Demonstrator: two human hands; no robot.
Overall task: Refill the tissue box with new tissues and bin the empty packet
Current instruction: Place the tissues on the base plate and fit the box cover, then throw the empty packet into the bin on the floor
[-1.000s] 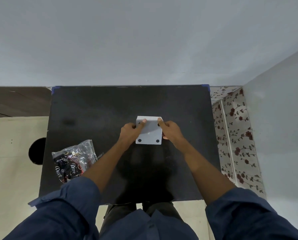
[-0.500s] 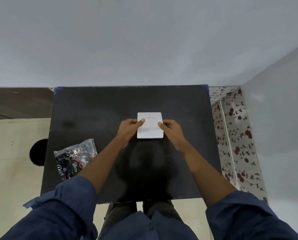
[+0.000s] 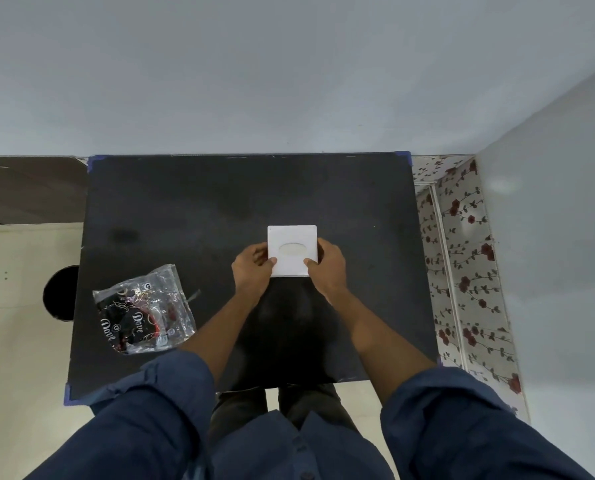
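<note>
A white square tissue box (image 3: 292, 237) stands on the black table (image 3: 192, 209) near its middle, its top face up with an oval opening showing pale tissue. My left hand (image 3: 253, 270) grips the box's left side and my right hand (image 3: 327, 268) grips its right side, thumbs on the near top edge. A crumpled clear plastic packet (image 3: 143, 310) with black and red print lies flat at the table's near left.
A dark round bin opening (image 3: 60, 292) sits on the floor just left of the table. A floral-patterned surface (image 3: 462, 265) runs along the table's right side, next to a grey wall. A grey wall stands behind the table.
The box was bottom-up with its round feet showing; both hands turned it over, and its oval opening now faces up. The packet has not moved.
</note>
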